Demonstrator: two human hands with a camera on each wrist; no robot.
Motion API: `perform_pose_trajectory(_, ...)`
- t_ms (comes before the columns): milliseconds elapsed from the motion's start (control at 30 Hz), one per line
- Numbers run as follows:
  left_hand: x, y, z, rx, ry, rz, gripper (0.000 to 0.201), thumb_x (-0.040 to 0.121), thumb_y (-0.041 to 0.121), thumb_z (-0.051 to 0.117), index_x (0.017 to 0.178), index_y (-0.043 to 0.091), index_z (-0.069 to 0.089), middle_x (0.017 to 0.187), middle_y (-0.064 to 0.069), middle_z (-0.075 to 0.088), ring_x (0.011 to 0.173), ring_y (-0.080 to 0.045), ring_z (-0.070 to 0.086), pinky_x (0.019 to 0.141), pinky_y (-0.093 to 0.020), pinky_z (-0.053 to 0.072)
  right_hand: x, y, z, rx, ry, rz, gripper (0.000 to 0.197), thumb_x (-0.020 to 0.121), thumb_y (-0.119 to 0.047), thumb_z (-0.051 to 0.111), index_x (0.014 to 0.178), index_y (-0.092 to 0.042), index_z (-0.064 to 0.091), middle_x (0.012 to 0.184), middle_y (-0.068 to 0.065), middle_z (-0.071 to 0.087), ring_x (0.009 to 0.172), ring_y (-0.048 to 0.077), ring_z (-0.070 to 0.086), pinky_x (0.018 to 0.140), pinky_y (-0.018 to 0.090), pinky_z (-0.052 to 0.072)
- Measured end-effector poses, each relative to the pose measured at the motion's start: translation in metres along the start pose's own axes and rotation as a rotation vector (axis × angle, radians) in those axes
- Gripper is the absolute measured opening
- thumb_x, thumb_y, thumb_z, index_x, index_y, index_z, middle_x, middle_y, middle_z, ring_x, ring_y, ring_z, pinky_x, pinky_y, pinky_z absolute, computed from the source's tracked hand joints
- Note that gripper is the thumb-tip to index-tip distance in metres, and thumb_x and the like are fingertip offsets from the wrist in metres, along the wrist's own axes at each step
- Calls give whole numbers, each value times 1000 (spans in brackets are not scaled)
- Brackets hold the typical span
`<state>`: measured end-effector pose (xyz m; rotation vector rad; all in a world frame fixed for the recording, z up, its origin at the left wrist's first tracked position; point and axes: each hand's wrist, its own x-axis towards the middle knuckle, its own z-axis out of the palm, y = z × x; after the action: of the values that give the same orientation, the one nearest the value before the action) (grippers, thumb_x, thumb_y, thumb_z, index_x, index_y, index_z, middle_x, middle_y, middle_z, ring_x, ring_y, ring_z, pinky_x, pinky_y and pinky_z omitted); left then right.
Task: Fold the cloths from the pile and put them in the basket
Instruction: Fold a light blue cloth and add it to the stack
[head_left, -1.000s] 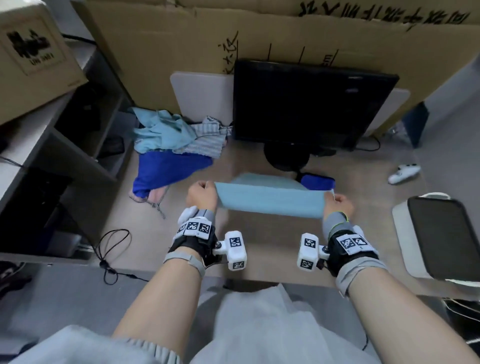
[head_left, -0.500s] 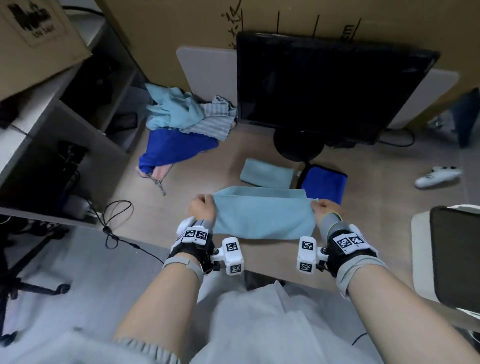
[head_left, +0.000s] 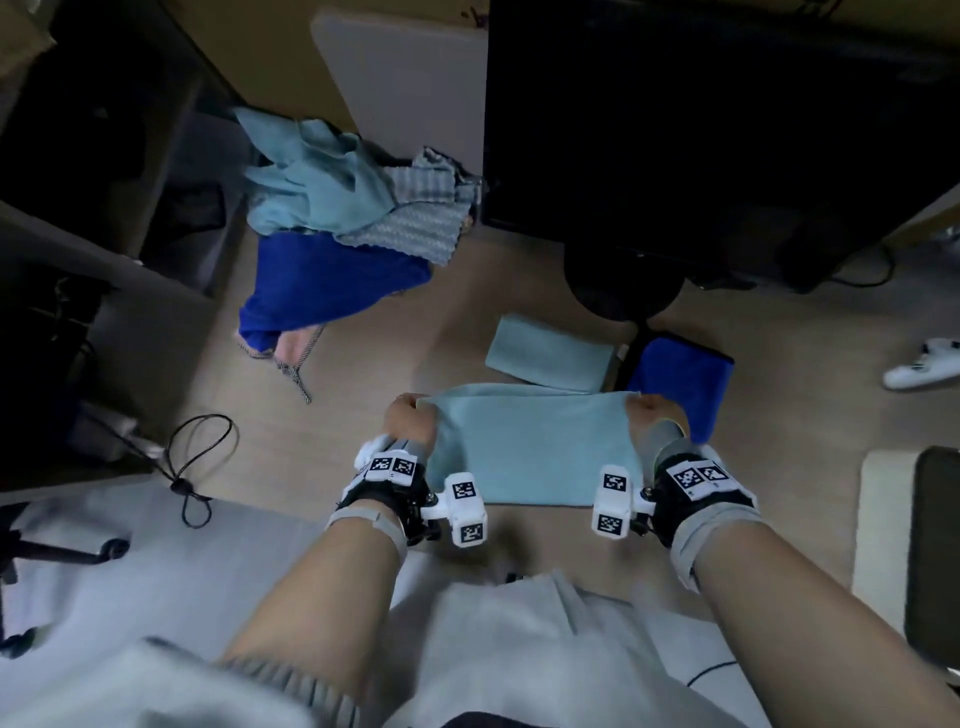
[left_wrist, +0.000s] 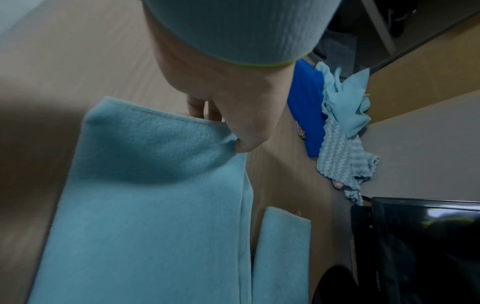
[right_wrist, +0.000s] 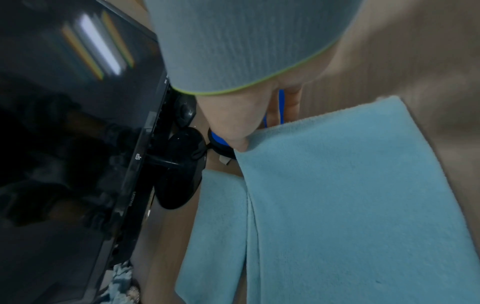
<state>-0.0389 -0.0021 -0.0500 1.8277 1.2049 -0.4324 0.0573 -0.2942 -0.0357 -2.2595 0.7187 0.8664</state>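
Observation:
A light blue cloth lies folded in half near the desk's front edge. My left hand pinches its far left corner, and my right hand pinches its far right corner. Behind it lie a folded light blue cloth and a folded dark blue cloth. The pile of unfolded cloths, light blue, striped and dark blue, sits at the back left. No basket is in view.
A black monitor on a round stand fills the back of the desk. A white game controller lies at the right, a white box with a dark panel at the right edge. Shelves and a looped cable are at the left.
Both hands have come toward the front edge with the cloth, which now lies flatter on the desk. The camera has tilted down and closer.

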Motion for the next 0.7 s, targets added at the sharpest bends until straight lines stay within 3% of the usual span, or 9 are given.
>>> perform_pose_trajectory(100, 13, 11, 5, -63, 22, 27, 22, 85, 8, 51, 94, 19, 69, 92, -6, 71, 77, -23, 65, 62, -22, 44, 4, -9, -1, -58, -3, 42, 36, 97, -26, 48, 124, -4, 60, 125, 17, 61, 117, 33, 56, 91, 34, 44)
perform_pose_trajectory(167, 19, 17, 7, -105, 14, 74, 27, 82, 0, 53, 100, 14, 68, 98, -4, 70, 88, -20, 65, 70, -20, 45, 6, -14, 0, -88, 4, 66, 39, 98, -29, 44, 126, -5, 58, 129, 17, 58, 120, 34, 54, 98, 38, 43)
perform_pose_trajectory(300, 31, 21, 6, 58, -187, 119, 41, 76, 4, 61, 114, 18, 66, 107, 0, 68, 97, -15, 64, 82, -19, 48, 11, -27, 2, -261, -17, 169, 40, 99, -21, 30, 138, -18, 42, 144, 14, 41, 132, 36, 39, 105, 50, 34)
perform_pose_trajectory(367, 34, 22, 7, 154, -273, 85, 36, 68, 16, 63, 101, 29, 68, 105, 1, 70, 94, -17, 68, 85, -26, 54, 11, -34, 1, -298, -81, 188, 36, 97, -21, 32, 130, -17, 47, 141, 17, 43, 128, 36, 41, 109, 49, 29)
perform_pose_trajectory(467, 33, 22, 9, 242, -306, 25, 25, 58, 29, 65, 82, 26, 72, 90, 1, 73, 82, -21, 70, 81, -35, 59, 19, -31, 3, -226, -125, 182, 29, 91, -29, 38, 109, -16, 58, 127, 17, 53, 118, 34, 49, 108, 47, 30)
perform_pose_trajectory(533, 29, 28, 9, 309, -249, 54, 17, 74, 27, 62, 86, 20, 73, 90, -2, 72, 81, -25, 68, 77, -34, 57, 20, -27, 4, -140, -151, 182, 34, 82, -40, 40, 99, -18, 59, 113, 15, 55, 104, 27, 51, 98, 37, 35)
perform_pose_trajectory(600, 30, 31, 8, 376, -207, 90, 22, 89, 25, 52, 93, 14, 71, 94, -8, 70, 81, -26, 63, 71, -30, 48, 23, -21, 6, -45, -124, 169, 59, 74, -48, 39, 110, -8, 64, 111, 19, 57, 92, 19, 44, 84, 29, 32)
perform_pose_trajectory(667, 29, 33, 6, 365, -222, 69, 18, 85, 24, 55, 92, 13, 68, 94, -8, 71, 82, -27, 63, 68, -27, 43, 22, -18, 6, -42, -119, 184, 61, 79, -47, 42, 116, -4, 63, 106, 16, 56, 95, 22, 51, 84, 28, 33)
perform_pose_trajectory(700, 29, 32, 5, 356, -232, 57, 18, 80, 25, 59, 90, 13, 67, 94, -9, 72, 83, -28, 65, 66, -27, 43, 20, -18, 6, -46, -113, 199, 51, 83, -44, 43, 109, -6, 64, 103, 15, 55, 103, 28, 55, 89, 30, 35)
